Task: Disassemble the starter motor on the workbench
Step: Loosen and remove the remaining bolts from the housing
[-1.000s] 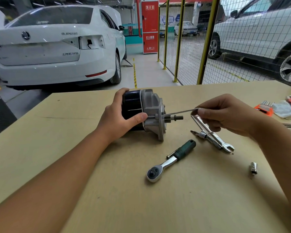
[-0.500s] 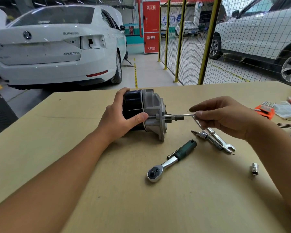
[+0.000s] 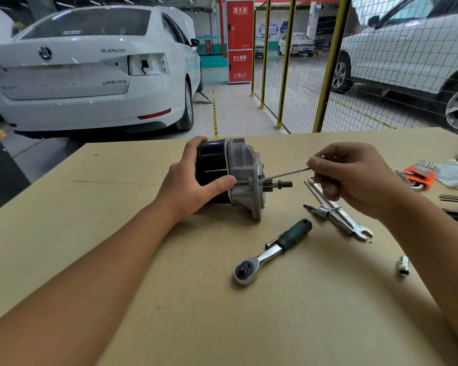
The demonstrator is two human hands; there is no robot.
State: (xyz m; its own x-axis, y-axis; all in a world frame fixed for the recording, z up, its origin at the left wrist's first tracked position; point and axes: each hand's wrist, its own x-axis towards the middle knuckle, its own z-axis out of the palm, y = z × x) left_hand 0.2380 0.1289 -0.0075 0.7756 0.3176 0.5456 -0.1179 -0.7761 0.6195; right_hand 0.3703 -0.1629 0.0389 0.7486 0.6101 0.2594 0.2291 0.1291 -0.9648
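The starter motor [image 3: 230, 178] looks heavy and rigid — the left hand [image 3: 196, 180] wraps its black body; the right hand [image 3: 354, 178] pinches a thin, slippery long bolt [image 3: 288, 174] just left of its fingertips.

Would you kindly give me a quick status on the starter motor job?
Left hand grips the motor on the bench. Right hand pinches a long bolt reaching into the housing. Ratchet lies near, nothing in the way.
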